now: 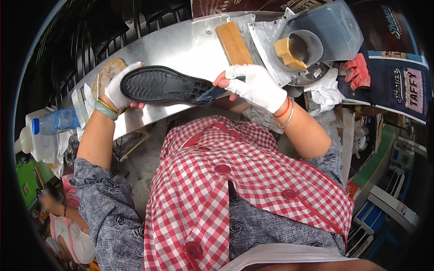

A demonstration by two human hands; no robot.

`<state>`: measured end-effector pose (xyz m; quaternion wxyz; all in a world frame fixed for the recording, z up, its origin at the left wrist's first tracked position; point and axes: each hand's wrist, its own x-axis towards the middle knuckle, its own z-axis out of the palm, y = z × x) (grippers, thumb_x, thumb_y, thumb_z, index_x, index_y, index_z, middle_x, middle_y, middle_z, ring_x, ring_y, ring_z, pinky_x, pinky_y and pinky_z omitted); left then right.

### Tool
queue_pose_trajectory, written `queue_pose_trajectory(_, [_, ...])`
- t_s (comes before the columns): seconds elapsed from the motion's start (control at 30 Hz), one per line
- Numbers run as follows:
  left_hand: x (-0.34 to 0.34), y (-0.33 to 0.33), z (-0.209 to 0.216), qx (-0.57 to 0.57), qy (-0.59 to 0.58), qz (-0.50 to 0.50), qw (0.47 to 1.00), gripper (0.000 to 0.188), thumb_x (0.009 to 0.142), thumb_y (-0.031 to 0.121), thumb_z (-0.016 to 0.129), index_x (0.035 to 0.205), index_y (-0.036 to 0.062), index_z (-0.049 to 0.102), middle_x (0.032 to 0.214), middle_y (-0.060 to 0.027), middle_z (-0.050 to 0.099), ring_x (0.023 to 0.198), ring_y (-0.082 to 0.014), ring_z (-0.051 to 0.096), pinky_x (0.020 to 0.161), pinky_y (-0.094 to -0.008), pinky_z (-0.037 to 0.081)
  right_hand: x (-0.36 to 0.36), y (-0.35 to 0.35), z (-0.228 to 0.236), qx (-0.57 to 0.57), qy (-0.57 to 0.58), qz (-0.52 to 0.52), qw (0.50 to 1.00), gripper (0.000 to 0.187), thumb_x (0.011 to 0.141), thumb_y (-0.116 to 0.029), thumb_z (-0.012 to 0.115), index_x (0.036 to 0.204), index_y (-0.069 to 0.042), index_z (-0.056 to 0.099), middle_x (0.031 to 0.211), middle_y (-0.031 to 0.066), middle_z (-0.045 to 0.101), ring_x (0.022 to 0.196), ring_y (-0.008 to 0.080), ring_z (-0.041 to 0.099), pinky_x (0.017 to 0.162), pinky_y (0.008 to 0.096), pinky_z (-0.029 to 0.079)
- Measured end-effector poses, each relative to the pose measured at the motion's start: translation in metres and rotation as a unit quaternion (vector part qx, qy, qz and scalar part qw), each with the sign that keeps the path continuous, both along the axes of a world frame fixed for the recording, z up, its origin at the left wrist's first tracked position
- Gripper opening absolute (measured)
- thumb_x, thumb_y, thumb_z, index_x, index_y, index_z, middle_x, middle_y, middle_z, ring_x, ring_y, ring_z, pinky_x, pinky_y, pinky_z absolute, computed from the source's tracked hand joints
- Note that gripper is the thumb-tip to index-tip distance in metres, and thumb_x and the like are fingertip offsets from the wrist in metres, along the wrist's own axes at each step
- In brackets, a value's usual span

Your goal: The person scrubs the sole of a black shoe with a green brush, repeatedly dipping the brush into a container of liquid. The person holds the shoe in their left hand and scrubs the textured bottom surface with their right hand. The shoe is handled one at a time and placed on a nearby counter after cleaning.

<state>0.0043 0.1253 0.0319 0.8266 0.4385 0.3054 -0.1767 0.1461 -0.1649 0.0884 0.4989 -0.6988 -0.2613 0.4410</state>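
Observation:
A black shoe sole (158, 84) is held up over the metal table, its grooved tread facing me. My left hand (120, 88), in a white fingerless glove, is closed around the wide toe end, with the fingers partly hidden behind it. At the narrow heel end, my right hand (257, 88), gloved the same way, pinches a dark bluish strip (211, 95) that lies against the sole's edge. Whether this strip is cloth or another material I cannot tell.
The curved metal table (181, 43) carries a wooden block (233, 44). To the right stand a translucent plastic container (332, 29), a cup with a yellow sponge-like piece (288, 54) and a red glove (357, 72). A water bottle (56, 122) lies at left; another person (68, 226) sits lower left.

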Motion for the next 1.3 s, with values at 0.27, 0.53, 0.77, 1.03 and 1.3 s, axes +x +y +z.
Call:
queue_pose_trajectory(0.27, [-0.021,-0.032,-0.001,-0.113,-0.049,0.084,0.989,0.058,0.086,0.051,0.047,0.107,-0.0015,0.057,0.081,-0.0176,0.065,0.048,-0.0291,0.061,0.036,-0.0290,0.048,0.003,-0.006,0.042,0.154,-0.046,-0.080,0.984,0.020,0.088,-0.018,0.059,0.098,-0.003,0.066,0.065,0.0004,0.060,0.057,0.0040,0.053,0.053,0.0157,0.035])
queue_pose_trajectory(0.53, [-0.007,-0.086,-0.019,-0.145,-0.215,0.156,0.953,0.066,0.082,0.061,0.044,0.112,0.0034,0.055,0.098,-0.0167,0.061,0.076,-0.0267,0.059,0.054,-0.0325,0.045,-0.040,0.018,0.003,0.258,-0.304,-0.052,0.916,0.021,0.081,0.005,0.059,0.100,0.000,0.064,0.091,0.0074,0.066,0.076,0.0142,0.064,0.070,0.0240,0.051])
queue_pose_trajectory(0.77, [-0.004,-0.095,-0.019,-0.249,-0.340,0.083,0.903,0.067,0.078,0.044,0.062,0.128,0.0036,0.044,0.122,-0.0197,0.052,0.097,-0.0340,0.060,0.086,-0.0424,0.050,-0.047,0.018,0.020,0.352,-0.005,-0.167,0.921,0.016,0.087,-0.009,0.061,0.101,-0.003,0.064,0.082,0.0047,0.064,0.065,0.0072,0.058,0.058,0.0193,0.047])
queue_pose_trajectory(1.03, [-0.002,-0.116,0.018,0.334,-0.444,0.205,0.806,0.095,0.066,0.010,0.081,0.141,0.0088,0.023,0.136,-0.0175,0.037,0.123,-0.0311,0.043,0.099,-0.0426,0.042,-0.011,-0.008,0.039,0.419,-0.026,-0.384,0.823,0.021,0.092,-0.021,0.055,0.103,-0.004,0.063,0.080,0.0020,0.062,0.061,0.0074,0.060,0.051,0.0164,0.040])
queue_pose_trajectory(1.3, [-0.016,-0.098,0.010,0.248,-0.655,0.237,0.674,0.057,0.089,0.048,0.049,0.133,0.0138,0.036,0.138,-0.0139,0.039,0.120,-0.0288,0.047,0.087,-0.0464,0.051,-0.017,0.000,0.030,0.366,0.044,-0.368,0.854,0.024,0.091,-0.025,0.056,0.099,-0.003,0.062,0.084,0.0030,0.057,0.058,0.0095,0.060,0.048,0.0168,0.039])
